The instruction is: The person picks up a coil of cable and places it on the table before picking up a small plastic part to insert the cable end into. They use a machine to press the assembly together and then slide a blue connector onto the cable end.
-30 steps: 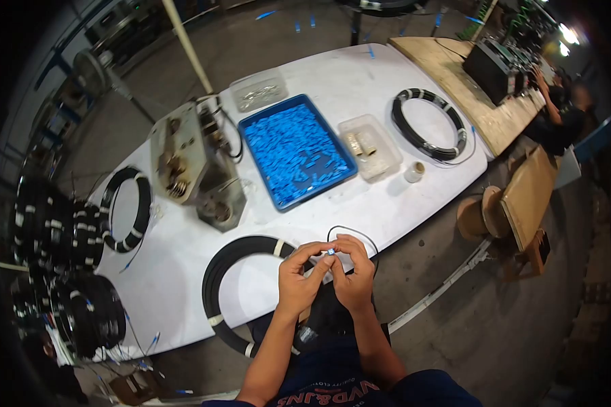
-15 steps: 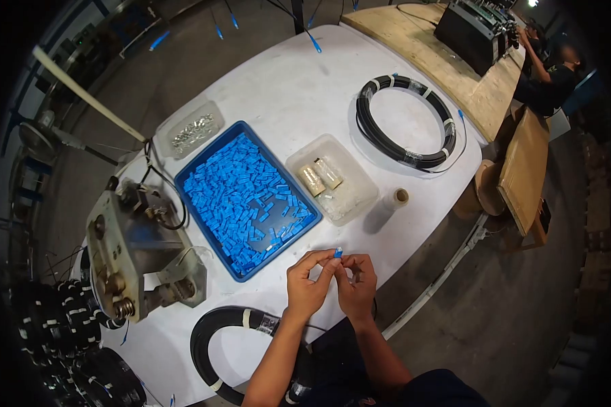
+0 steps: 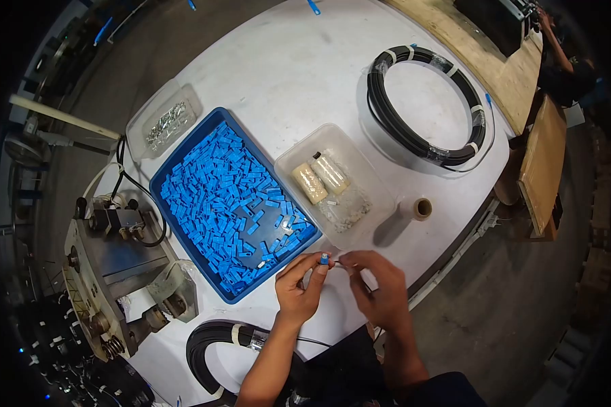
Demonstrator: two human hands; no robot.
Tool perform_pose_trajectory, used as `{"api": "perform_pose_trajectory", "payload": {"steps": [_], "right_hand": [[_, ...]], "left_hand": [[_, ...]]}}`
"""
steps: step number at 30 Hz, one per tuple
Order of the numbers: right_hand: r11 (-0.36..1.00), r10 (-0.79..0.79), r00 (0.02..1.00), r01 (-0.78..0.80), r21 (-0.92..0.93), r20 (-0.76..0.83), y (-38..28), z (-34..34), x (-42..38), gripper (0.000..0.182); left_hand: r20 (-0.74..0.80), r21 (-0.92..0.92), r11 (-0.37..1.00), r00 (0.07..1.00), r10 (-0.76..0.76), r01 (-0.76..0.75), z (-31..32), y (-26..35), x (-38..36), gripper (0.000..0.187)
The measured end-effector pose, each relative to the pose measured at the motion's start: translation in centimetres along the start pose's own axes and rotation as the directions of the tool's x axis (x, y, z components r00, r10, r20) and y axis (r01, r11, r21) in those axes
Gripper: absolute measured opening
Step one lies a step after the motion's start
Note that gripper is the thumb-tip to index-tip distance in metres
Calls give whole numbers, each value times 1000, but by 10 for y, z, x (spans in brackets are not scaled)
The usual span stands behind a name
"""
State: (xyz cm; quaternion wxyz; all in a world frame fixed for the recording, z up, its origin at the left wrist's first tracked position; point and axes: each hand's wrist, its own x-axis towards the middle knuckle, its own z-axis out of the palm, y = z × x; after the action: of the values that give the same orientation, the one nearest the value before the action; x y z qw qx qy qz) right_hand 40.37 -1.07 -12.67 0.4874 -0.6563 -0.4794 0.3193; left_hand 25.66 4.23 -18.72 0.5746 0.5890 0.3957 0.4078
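White oval worktable point(image 3: 305, 74), workshop floor beyond. Left hand point(image 3: 300, 288) pinches small blue plastic connector point(image 3: 325, 258); right hand point(image 3: 380, 285) pinches thin cable end beside it. Blue tray point(image 3: 176, 173) just beyond left hand. Advice: align straight, steady grip.

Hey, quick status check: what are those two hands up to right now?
Left hand pinches small blue connector. Right hand pinches thin cable at connector's end. Blue tray of matching parts just beyond; nothing between the hands.
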Motion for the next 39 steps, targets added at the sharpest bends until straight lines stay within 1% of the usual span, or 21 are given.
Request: {"api": "perform_pose_trajectory", "payload": {"steps": [1,3,4,6,7,9,10,12,13,15,24,26,31,33,35,37,39], "right_hand": [[1000,4,1000,-4,1,5,-4,-5,10,25],[957,-157,988,155,-245,14,-7,-12,31,26],[958,-154,988,153,-244,15,-4,-12,44,26],[863,-165,967,236,-446,192,6,-11,68,20],[863,-163,967,235,-446,194,15,-8,76,20],[763,-88,941,275,-586,327,31,-1,90,16],[763,-87,939,278,-584,334,33,1,95,16],[716,133,904,197,-669,407,32,7,103,16],[714,136,898,205,-670,419,32,10,104,16],[738,156,924,125,-663,348,30,10,102,18],[695,209,938,56,-717,276,35,15,101,15],[686,236,930,45,-727,281,32,17,104,13],[667,308,897,33,-744,316,28,16,108,7],[678,262,911,62,-733,319,30,16,105,4],[684,251,909,76,-725,332,31,13,104,3],[692,240,908,89,-716,345,35,11,102,3],[783,-5,955,188,-593,296,40,9,99,3]], "left_hand": [[9,14,1000,1000,-17,17,0,1,0,17],[16,28,999,999,-36,36,-1,-1,1,17],[17,40,999,1000,-15,14,0,-2,1,18],[19,52,999,1000,6,-7,0,-4,1,19],[16,53,999,1000,9,-10,0,-4,1,20],[9,54,998,1000,11,-11,-1,-5,1,20],[20,70,997,1000,22,-23,-1,-3,2,20],[25,86,996,999,28,-30,-3,0,3,20],[26,66,998,1000,12,-13,-4,1,4,20],[35,44,999,999,-2,1,-3,3,5,20],[52,28,1000,999,-5,4,-4,7,5,21],[62,10,998,996,-59,58,-4,10,5,20],[56,10,998,997,-61,61,-4,7,3,21],[57,13,998,996,-66,65,-4,7,3,21],[61,18,997,995,-78,77,-5,6,4,20],[38,18,999,998,-49,49,-3,4,5,19],[13,20,1000,1000,-22,21,-1,1,5,19]]}}
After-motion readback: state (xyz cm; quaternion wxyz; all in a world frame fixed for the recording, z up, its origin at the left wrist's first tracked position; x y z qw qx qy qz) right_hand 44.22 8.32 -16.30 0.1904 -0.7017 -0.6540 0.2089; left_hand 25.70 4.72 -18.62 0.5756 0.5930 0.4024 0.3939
